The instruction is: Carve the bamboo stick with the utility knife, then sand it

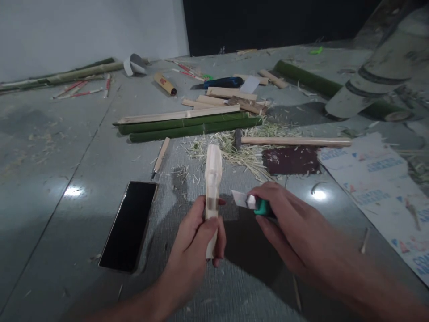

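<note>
In the head view, the left hand [191,246] has its fingers clamped on a pale, carved wooden stick [213,170], over the grey floor [43,174] — the right hand [291,214] wraps its fingers around a green-handled, slant-bladed knife [262,207], blade near the stick but apart.

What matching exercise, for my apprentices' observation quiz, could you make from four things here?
Things:
1. phone
2. green-handled knife
3. pale carved piece
4. hammer

States or places:
A. lying with its head by shavings
B. in the left grip
C. screen dark
D. in the right grip

Pairs: 1-C; 2-D; 3-B; 4-A
</note>
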Demonstrator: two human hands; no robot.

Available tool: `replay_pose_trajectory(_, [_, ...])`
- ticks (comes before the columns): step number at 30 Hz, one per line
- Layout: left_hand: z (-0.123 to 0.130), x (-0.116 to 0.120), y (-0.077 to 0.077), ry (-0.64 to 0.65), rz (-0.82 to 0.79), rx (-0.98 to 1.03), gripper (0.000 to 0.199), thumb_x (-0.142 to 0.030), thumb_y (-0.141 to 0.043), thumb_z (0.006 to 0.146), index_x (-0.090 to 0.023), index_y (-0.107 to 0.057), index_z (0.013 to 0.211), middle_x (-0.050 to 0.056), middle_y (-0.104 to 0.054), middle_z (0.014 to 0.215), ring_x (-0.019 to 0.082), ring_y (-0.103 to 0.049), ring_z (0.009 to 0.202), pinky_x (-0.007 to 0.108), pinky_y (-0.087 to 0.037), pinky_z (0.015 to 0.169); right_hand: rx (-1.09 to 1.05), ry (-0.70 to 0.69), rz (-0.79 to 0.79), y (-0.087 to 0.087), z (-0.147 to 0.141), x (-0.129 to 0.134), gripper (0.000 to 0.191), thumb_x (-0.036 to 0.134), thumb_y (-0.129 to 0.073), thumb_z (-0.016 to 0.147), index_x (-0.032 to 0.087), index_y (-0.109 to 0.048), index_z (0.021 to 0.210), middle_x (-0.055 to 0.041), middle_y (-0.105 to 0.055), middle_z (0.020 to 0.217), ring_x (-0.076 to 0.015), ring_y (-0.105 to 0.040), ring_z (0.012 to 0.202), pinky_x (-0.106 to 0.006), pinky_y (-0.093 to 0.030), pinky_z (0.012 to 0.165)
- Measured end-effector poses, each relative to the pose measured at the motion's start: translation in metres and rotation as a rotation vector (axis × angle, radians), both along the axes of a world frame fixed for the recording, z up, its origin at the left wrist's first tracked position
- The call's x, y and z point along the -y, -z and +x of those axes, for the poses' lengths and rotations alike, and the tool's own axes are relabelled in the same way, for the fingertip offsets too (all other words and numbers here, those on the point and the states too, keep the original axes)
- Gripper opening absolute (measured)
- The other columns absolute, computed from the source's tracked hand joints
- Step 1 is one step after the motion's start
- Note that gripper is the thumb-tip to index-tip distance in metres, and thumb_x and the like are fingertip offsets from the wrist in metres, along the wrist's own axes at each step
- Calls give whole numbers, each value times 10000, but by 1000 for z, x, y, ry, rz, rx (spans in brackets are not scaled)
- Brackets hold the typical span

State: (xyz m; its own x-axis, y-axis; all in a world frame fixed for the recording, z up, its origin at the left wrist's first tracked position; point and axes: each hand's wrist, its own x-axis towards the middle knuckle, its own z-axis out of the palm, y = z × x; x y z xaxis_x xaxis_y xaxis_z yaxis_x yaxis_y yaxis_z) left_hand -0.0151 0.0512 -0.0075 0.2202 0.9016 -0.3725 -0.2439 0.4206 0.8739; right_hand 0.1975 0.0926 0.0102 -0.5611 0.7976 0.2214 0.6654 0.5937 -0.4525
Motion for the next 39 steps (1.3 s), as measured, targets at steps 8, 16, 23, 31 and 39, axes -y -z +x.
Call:
replay_pose_trajectory(8, [-1,2,1,45,22,-62,241,-318,-421,1110,-219,-442,892,-69,-518,626,76,-427,528,192,-372,510,117,-145,61,8,-1,-3,374,243,-468,1086,245,-479,1460,-57,-669,1051,-213,-658,872,-348,-531,694])
replay_pose_trajectory(16, [0,8,4,51,87,-177,296,-367,-414,1125,-214,-468,877,-79,-473,571,82,-393,516,216,-344,535,77,-121,110,7,0,-2,388,223,-459,1086,218,-481,1473,-57,-661,1005,-195,-641,823,-322,-505,673])
replay_pose_trajectory(23, [-1,10,5,60,102,-145,319,-392,-421,1121,-212,-487,865,-79,-448,557,87,-362,503,230,-314,517,71,-116,138,3,-1,-3,359,210,-455,1075,207,-518,1429,-48,-666,956,-190,-648,779,-305,-490,622])
replay_pose_trajectory(31, [-3,7,2,78,101,-115,268,-371,-412,1126,-205,-548,966,-85,-444,547,91,-353,490,238,-302,506,77,-63,155,2,-1,-1,351,230,-469,1076,221,-548,1417,-51,-683,952,-182,-650,764,-309,-472,626])
replay_pose_trajectory(39, [-4,9,3,64,108,-45,271,-362,-419,1125,-200,-537,943,-78,-453,543,83,-359,493,224,-306,516,80,-51,177,-1,-1,3,344,232,-482,1071,228,-530,1411,-35,-670,943,-177,-628,745,-313,-469,620])
